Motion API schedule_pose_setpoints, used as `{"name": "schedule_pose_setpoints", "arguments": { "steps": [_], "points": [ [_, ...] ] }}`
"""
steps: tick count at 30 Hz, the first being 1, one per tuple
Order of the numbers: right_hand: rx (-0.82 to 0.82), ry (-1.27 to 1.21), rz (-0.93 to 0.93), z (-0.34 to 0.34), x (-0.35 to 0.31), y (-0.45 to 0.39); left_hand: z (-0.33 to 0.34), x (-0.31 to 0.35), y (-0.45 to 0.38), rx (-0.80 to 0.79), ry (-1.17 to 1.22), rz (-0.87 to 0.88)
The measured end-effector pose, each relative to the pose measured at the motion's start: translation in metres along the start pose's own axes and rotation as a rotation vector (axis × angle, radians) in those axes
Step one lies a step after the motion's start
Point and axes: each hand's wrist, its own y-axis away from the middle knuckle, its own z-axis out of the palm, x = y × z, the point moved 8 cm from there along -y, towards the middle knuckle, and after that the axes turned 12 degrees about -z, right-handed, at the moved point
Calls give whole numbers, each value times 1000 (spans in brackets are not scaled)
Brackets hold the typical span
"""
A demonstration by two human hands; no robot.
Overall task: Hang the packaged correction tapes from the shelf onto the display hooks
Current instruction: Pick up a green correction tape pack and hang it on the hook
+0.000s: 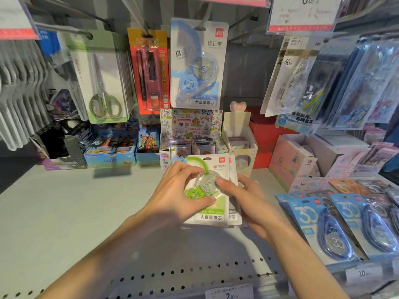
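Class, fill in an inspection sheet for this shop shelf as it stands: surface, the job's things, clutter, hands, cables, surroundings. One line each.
Surface: pale shelf, perforated along its front edge.
Job's things: green correction tape pack held with more packs behind it; blue correction tape pack already on a display hook; blue packs lying at the shelf's right.
Clutter: sticker boxes and card boxes at the shelf's back.
Hands: left hand and right hand both grip the green pack's blister.
Cables: nothing seen.
Surroundings: hanging scissors pack, red pen pack, price tags above.
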Motion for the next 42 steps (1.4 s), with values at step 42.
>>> {"name": "schedule_pose_setpoints", "arguments": {
  "steps": [42],
  "points": [
    [-55, 195, -761, 50, -184, -19, -202, 84, 27, 335, 664, 312]
  ]
}}
